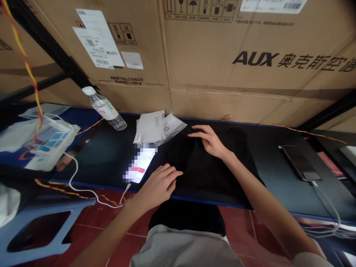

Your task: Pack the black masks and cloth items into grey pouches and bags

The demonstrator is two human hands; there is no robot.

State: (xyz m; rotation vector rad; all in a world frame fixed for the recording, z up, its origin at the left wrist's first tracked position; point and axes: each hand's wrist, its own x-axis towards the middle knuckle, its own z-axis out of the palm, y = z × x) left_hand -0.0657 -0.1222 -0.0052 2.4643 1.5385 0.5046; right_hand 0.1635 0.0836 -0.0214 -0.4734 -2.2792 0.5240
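Note:
A piece of black cloth [225, 167] lies spread on the dark tabletop, its folds hard to make out. My right hand [211, 141] rests at the cloth's far part, with its fingers stretched out and apart. Nearer to me, my left hand [161, 185] lies low over the cloth's left part, fingers loosely extended and nothing visible in them. Just left of that hand is a lit phone [143, 163] on a white cable, its screen partly blurred. Beyond the phone lie flat, whitish plastic packets [150, 127].
A water bottle [107, 109] stands at the back left, near a white power strip [54, 142] among plastic bags. At right, a dark phone [300, 163] lies on a cable. Large cardboard boxes [200, 66] wall off the back. A blue stool [41, 222] is at lower left.

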